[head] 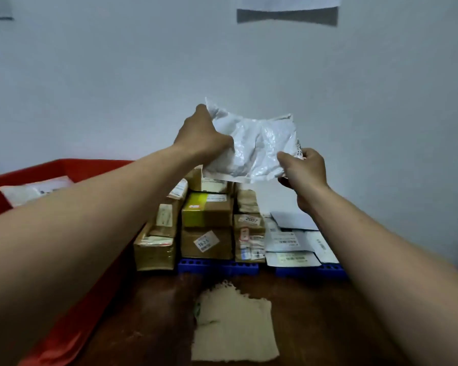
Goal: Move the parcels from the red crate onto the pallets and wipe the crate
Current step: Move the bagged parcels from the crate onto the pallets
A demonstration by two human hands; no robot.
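Dim, flat indoor light with a cool bluish cast: the wall [117,75] fades from pale at centre to grey toward the corners. The paper sheet [288,1] at the top edge throws a dark shadow just beneath it, so light falls from above. A soft sheen glints on the white plastic parcel [254,146] at mid-frame. Wide-angle stretch swells the left forearm [64,233] and right forearm [394,260] at the lower corners — there, and on the cloth [236,326] at bottom centre, detail smears soft.

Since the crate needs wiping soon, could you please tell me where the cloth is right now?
In the head view, the beige cloth lies on the brown surface at bottom centre, in front of the blue pallets, right of the red crate.
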